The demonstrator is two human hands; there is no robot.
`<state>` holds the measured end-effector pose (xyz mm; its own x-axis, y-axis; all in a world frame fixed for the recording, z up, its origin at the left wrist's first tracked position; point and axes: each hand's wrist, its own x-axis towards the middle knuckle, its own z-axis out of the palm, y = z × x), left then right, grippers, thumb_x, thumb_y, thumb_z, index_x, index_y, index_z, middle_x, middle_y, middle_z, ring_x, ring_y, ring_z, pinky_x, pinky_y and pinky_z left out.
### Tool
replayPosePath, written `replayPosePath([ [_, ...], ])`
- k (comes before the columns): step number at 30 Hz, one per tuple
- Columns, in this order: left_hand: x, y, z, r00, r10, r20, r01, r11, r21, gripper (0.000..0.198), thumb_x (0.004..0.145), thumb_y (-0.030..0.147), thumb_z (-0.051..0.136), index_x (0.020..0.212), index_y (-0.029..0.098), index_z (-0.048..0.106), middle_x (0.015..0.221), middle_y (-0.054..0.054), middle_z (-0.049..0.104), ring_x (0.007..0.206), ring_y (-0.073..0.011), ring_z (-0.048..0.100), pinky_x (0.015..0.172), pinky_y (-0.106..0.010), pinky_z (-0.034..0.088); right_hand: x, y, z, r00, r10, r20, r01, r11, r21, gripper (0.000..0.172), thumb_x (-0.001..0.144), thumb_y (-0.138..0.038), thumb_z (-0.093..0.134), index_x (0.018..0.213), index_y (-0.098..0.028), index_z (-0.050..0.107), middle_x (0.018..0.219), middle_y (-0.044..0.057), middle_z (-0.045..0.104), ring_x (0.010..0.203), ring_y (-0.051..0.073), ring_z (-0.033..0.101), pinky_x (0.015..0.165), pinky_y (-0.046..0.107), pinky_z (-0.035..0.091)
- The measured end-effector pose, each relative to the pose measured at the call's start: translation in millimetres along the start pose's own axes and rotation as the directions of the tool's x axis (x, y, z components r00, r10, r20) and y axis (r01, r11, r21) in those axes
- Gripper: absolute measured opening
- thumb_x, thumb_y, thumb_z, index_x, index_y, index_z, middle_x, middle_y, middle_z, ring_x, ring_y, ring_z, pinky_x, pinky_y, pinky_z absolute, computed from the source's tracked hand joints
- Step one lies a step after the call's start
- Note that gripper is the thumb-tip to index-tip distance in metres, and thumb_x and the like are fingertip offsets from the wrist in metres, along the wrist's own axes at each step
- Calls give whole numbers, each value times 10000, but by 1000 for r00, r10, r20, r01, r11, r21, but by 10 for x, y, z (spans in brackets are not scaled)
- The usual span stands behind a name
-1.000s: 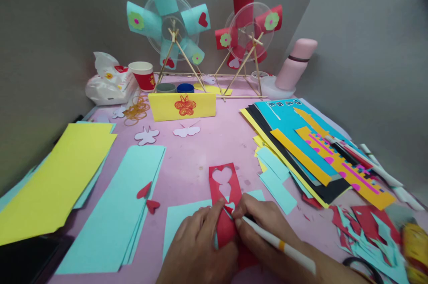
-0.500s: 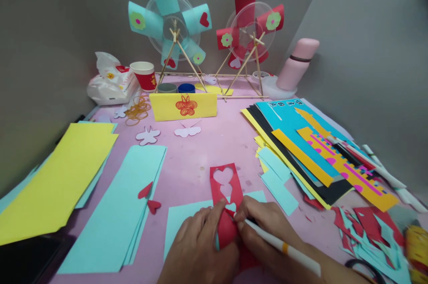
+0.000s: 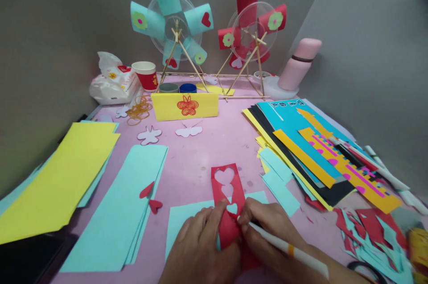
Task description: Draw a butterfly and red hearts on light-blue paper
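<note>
Red paper, white orange-banded pen

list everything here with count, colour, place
Table: one, pink, underneath
Wheels: two, blue and red, back
Bottle: one, pink, back right
Paper cup: one, red-white, back left
Tissue pack: one, white, back left
Rubber bands: several, tan, left
Butterfly card: one, yellow, centre
Cutouts: several, pale, middle
Loose hearts: two, red, left
Sheets: many, mixed, both sides
Pens: several, mixed colours, right
Scraps: many, red-blue, lower right
Strip: one, red, centre front
Tool: one, white, centre front
Left hand: one, on strip
Right hand: one, gripping tool
</note>
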<state>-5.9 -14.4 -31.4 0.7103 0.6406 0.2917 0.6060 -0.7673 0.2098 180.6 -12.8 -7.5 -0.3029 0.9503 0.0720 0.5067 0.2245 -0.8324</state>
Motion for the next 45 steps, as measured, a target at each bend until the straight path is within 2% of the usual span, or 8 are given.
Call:
replayPosePath([
  [6,12,-7,-17,1000,13,17,-13,1000,-12,181,874,211,435,935,250,600,1275,-161,520,992,-308,563,731,-443,504,8,-36,-3,1000,5,-6,-5,1000,13,108,744,-167,376,666,-217,431,548,-40,463,447,110,433,458,216,324],
  [14,6,6,-15,1000,12,-11,-12,1000,-1,191,884,212,433,967,265,597,1268,-141,530,971,-289,564,717,-420,503,-8,-31,-10,998,-61,-31,61,998,10,103,730,-141,373,684,-229,400,525,-69,405,410,96,371,433,206,302],
  [19,10,12,-13,1000,-16,13,16,1000,9,199,875,205,428,936,268,606,1286,-133,512,985,-286,552,734,-421,493,-38,-35,-22,999,-32,-13,32,999,15,108,731,-141,379,674,-234,379,515,-74,386,410,96,353,435,210,288],
  [25,6,12,-29,998,-23,59,23,1000,-7,189,866,218,467,985,289,596,1311,-138,490,1005,-291,544,744,-426,487,-31,-61,-31,1000,23,18,-25,992,125,125,724,-139,397,661,-235,349,524,-78,374,414,87,310,424,208,265],
  [32,-2,-2,-21,999,5,45,-6,1000,27,124,854,227,477,923,270,571,1287,-144,502,984,-285,557,729,-412,499,-59,-60,-37,998,58,34,-62,989,132,130,720,-123,406,660,-229,362,515,-88,339,414,80,305,429,207,247],
  [36,-2,4,-4,999,-16,38,15,999,32,88,853,238,478,872,255,562,1292,-149,499,992,-291,553,741,-421,493,-72,-42,-38,999,44,21,-47,987,152,129,714,-116,406,660,-228,372,513,-87,352,409,78,305,424,209,240],
  [42,7,10,-30,998,-15,58,15,1000,8,169,864,211,461,960,273,586,1303,-153,496,990,-295,555,737,-426,491,-73,-41,-44,997,65,37,-71,980,185,136,732,-128,402,658,-234,360,494,-87,346,399,85,295,409,218,232],
  [45,9,15,-36,998,-23,54,23,1000,1,166,866,222,455,934,275,597,1300,-148,503,998,-303,554,733,-431,492,-60,-55,-43,998,62,24,-65,981,181,131,726,-131,402,656,-233,361,495,-84,354,403,88,302,415,222,232],
])
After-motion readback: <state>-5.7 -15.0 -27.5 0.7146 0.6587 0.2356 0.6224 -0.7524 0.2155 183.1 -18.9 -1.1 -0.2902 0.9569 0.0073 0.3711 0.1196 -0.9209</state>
